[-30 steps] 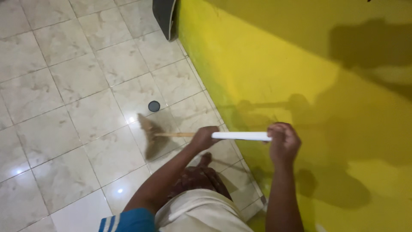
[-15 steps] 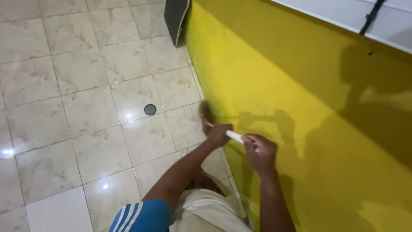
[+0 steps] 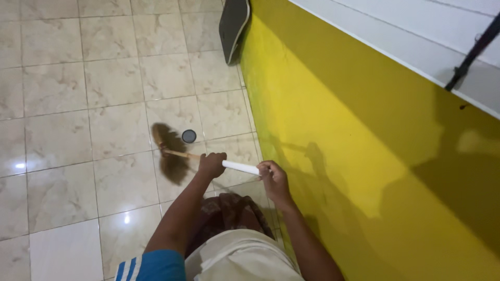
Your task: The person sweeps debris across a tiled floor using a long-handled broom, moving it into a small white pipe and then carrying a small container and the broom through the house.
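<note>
Broom [image 3: 177, 156] across the tiled floor [image 3: 62, 130], white handle gripped in left hand [image 3: 211, 165] and right hand [image 3: 274, 179], fingers closed.

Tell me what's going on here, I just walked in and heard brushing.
A person is sweeping a tiled floor with a short broom. The left hand grips the handle near the brown bristles, and the right hand holds the white end. The bristles rest on the tiles beside a small dark round drain cover, close to a yellow wall. A dark flat object leans against that wall farther off.
</note>
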